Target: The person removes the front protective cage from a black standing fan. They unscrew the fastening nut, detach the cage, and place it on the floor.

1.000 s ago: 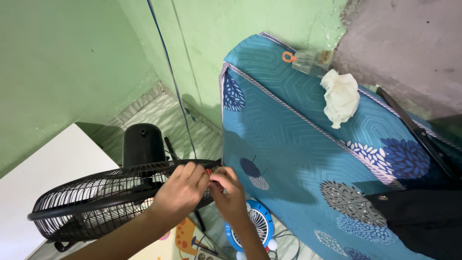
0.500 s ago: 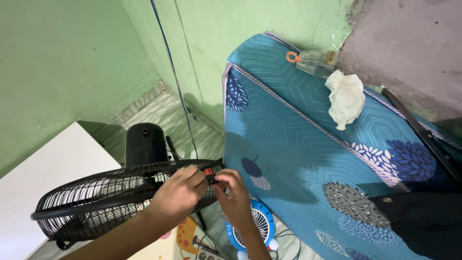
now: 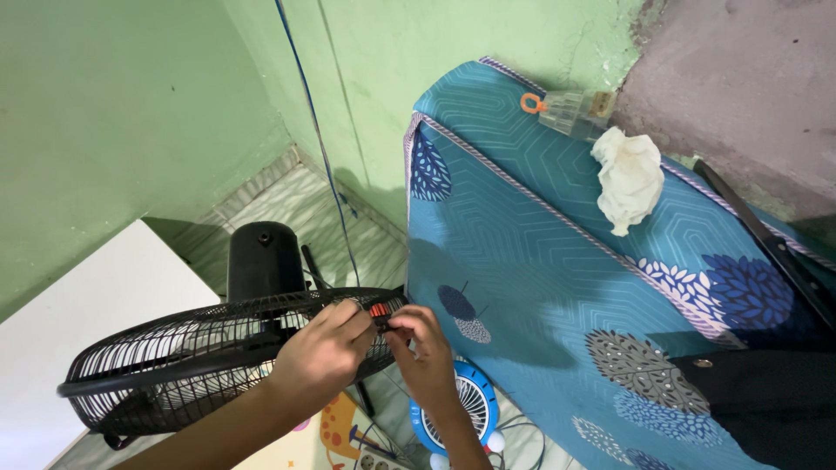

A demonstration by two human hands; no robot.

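Landmark: black fan cage [image 3: 174,361], lying tilted, low left of the scene.

Left of the cage: white board [image 3: 78,322], its edge close to the rim; little free room there. Behind the cage: black motor housing [image 3: 264,261], then open tiled floor [image 3: 287,204] up to the green wall.

At the cage's right rim: left hand [image 3: 320,359] lies over the wires, fingers curled shut, tips pinching at a small red clip [image 3: 379,310] on the rim. Right hand [image 3: 424,348] meets it from the right, thumb and forefinger closed on the same clip. The two hands touch.

Below the cage's right end: small blue fan [image 3: 466,405].

Right of the cage: upright blue patterned mattress [image 3: 540,261], its edge just beside the rim; no clearance that side.
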